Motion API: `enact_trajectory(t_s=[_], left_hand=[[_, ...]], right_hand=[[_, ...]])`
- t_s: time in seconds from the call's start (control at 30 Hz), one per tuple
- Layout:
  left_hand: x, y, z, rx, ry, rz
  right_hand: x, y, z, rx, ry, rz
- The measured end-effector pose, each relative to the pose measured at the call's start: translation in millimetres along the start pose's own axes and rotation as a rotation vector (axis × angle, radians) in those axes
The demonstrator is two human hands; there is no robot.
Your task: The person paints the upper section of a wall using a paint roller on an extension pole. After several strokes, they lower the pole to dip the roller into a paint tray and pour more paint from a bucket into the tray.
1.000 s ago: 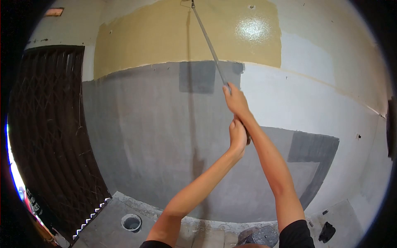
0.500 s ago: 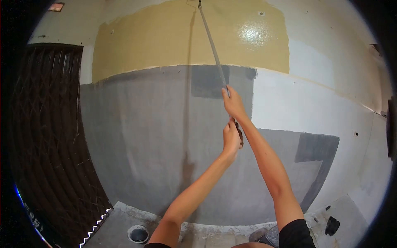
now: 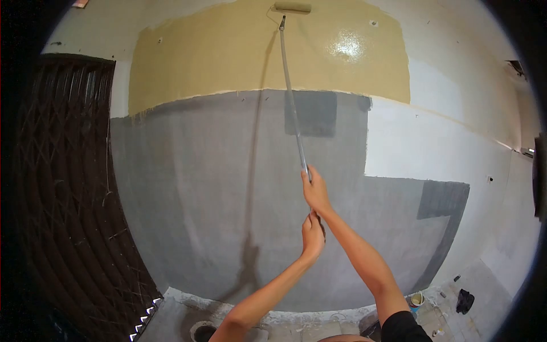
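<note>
A long-handled paint roller stretches up the wall, its grey extension pole [image 3: 292,102] slanting from my hands to the wire frame. The roller sleeve [image 3: 293,7] lies against the yellow painted area [image 3: 228,54] near the top of the view. My right hand [image 3: 315,191] is wrapped round the pole below its middle. Just beneath it, my left hand [image 3: 312,236] grips the pole's lower end, whose dark grip is mostly hidden by the fingers. Grey paint [image 3: 211,188] covers the wall's lower part, with a darker patch [image 3: 310,114] under the yellow edge.
A dark folding metal gate [image 3: 62,171] stands at the left. Partly behind my left arm is a bucket [image 3: 202,330] on the floor. A small paint container [image 3: 417,299] and a black plastic bag [image 3: 465,301] are at the lower right. White wall [image 3: 421,142] borders the grey.
Both hands have moved down with the pole. The roller sleeve, out of view before, now shows at the top on the yellow paint. The view has shifted slightly.
</note>
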State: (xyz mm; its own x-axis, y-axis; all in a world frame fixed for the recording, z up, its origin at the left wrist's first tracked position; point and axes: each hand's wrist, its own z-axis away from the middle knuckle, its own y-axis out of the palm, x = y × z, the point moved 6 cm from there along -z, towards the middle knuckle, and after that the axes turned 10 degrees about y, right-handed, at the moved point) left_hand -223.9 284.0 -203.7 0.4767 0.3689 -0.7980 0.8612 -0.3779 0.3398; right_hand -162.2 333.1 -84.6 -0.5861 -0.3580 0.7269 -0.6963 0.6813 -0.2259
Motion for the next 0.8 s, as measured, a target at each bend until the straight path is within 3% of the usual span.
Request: enact_trajectory(t_s=[0.27,0.4,0.47,0.57,0.7,0.8], left_hand=[[-92,6,-66,0.213,-0.010,0.067],[-49,-6,-44,0.079,0.081,0.007],[-6,-16,-24,0.018,0.103,-0.028],[52,-20,7,0.003,0.050,0.000],[65,4,24,-0.009,0.052,0.045],[32,42,8,0.038,0.068,0.131]], right_hand=[[82,-8,-72,-0.102,-0.137,-0.087],[68,-3,-29,-0.028,-0.106,-0.074],[23,11,-10,-0.124,-0.242,-0.097],[-17,9,32,-0.006,-0.037,-0.022],[-35,-11,34,-0.010,-0.009,0.011],[-6,-45,8,-0.034,-0.078,0.085]])
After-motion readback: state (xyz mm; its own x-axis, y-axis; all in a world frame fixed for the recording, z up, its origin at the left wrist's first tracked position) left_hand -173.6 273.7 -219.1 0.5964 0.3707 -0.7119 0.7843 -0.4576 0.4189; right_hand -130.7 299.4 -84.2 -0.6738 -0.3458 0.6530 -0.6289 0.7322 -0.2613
